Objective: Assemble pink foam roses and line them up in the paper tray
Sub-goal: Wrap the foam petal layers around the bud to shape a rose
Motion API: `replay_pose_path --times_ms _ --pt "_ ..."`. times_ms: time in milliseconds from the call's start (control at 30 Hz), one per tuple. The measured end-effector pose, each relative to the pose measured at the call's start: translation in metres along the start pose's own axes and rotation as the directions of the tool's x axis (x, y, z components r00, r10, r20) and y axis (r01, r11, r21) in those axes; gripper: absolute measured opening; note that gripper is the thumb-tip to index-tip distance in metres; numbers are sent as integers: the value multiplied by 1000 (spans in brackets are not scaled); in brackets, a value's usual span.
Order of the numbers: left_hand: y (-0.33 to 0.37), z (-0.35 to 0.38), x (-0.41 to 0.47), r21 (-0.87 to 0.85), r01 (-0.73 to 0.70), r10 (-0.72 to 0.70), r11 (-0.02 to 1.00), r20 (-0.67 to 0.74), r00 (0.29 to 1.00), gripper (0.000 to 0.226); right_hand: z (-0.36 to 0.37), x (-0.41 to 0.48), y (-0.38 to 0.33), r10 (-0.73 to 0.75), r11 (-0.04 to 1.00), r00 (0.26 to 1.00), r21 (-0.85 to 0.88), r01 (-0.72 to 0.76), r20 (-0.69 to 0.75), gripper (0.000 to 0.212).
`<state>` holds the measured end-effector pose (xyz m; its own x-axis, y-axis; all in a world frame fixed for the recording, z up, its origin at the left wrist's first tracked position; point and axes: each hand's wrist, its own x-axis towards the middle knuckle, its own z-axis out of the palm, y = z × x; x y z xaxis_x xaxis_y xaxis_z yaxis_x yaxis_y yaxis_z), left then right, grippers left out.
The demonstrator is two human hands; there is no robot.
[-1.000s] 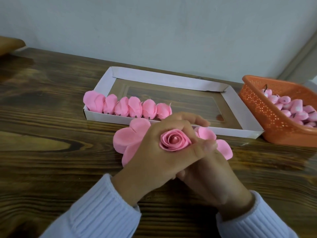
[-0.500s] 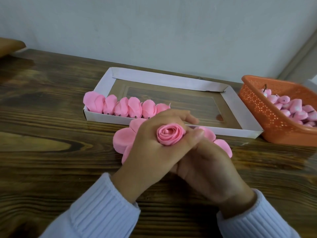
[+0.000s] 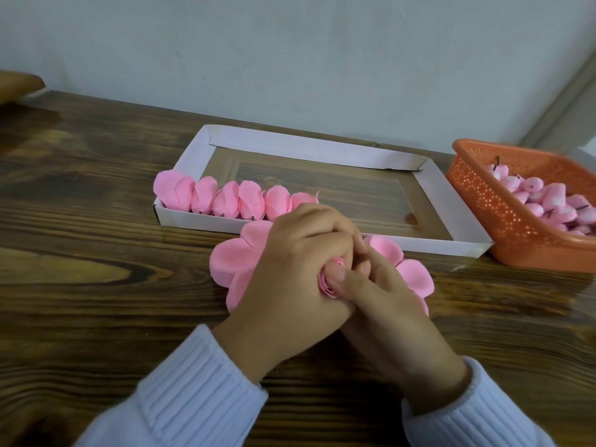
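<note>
My left hand (image 3: 290,279) is wrapped around a pink foam rose (image 3: 329,285), of which only the rolled edge shows between my fingers. My right hand (image 3: 387,304) presses against it from the right, thumb on the rose. Both hands rest over a stack of flat pink foam petals (image 3: 232,259) on the table. Behind them the white paper tray (image 3: 451,201) holds a row of several finished roses (image 3: 225,198) along its front left side.
An orange perforated basket (image 3: 503,221) with several pink rosebuds (image 3: 548,201) stands at the right, touching the tray's corner. The dark wooden table (image 3: 80,253) runs back to a pale wall. A brown object (image 3: 16,85) sits at the far left edge.
The rose faced up in my left hand; now my left hand has rolled forward and closed over it, hiding most of it, and my right thumb presses on it.
</note>
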<state>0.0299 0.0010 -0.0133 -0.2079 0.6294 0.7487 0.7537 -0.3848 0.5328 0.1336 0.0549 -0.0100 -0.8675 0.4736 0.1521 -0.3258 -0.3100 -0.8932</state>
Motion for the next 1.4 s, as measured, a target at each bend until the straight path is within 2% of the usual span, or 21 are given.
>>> replay_pose_path --times_ms 67,133,233,300,367,467,567,667,767,900,967,1033,1167,1300,1400 --pt "2 0 -1 -45 47 -48 998 -15 999 13 1 1 0 10 997 999 71 -13 47 34" --pt "5 -3 -1 -207 175 -188 962 -42 981 20 -1 3 0 74 989 996 121 -79 48 46" --pt "10 -10 1 -508 400 -474 763 -17 881 25 -1 5 7 103 988 992 107 -110 67 38" --pt "9 -14 2 -577 476 -571 664 20 821 31 2 3 13 46 998 998 48 -48 51 37" --pt "11 -15 4 -593 515 -602 618 63 796 34 2 2 18 -35 995 999 -93 36 7 45" --pt "13 -13 4 -633 547 -621 548 131 773 36 0 2 20 -137 965 990 -231 128 -26 31" --pt "12 -13 4 -667 598 -603 446 270 751 32 -2 1 17 -143 958 988 -260 123 -56 23" --pt "12 -15 4 -665 650 -554 368 405 728 28 -2 0 14 -73 974 997 -218 66 -22 18" --pt "12 -16 4 -618 689 -561 379 439 702 26 -1 0 13 -5 991 1000 -132 7 16 23" --pt "10 -14 4 -624 660 -587 419 368 721 37 0 0 13 -11 993 1000 -115 13 13 20" --pt "9 -13 4 -586 675 -584 449 379 718 25 1 0 13 -2 991 1000 -132 0 -12 28" --pt "10 -12 3 -592 672 -571 445 391 722 15 1 0 14 19 994 1000 -106 -20 -13 26" --pt "10 -11 4 -617 640 -562 458 357 746 30 1 -1 14 16 993 1000 -116 -18 -23 27" --pt "4 -9 3 -633 594 -561 496 289 776 66 -1 0 13 -85 967 996 -244 80 -12 31" --pt "2 -10 1 -661 584 -521 471 325 789 60 -3 0 10 -94 959 996 -269 91 0 23"
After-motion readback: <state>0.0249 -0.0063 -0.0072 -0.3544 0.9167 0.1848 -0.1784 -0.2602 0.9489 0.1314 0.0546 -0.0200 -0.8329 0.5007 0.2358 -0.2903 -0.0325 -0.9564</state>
